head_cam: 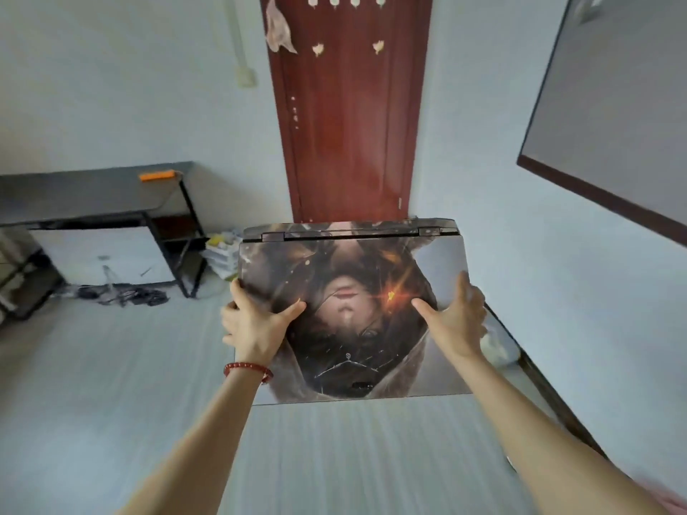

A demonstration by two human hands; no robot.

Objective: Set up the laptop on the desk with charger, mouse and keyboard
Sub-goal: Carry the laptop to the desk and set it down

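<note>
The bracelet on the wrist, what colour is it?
Red: the beaded bracelet circles the left wrist, seen clearly in the head view.

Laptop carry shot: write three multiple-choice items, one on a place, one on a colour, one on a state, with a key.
1. Where does the orange object lie?
A. on the grey desk
B. on the floor
C. on the laptop

2. What colour is the door?
A. white
B. red-brown
C. green

3. How is the laptop?
A. open
B. lying on the desk
C. closed and held

Key: 1 A, it sits at the desk's rear corner. 2 B, red-brown panels. 3 C, left hand and right hand grip its sides, lid shut.
</note>
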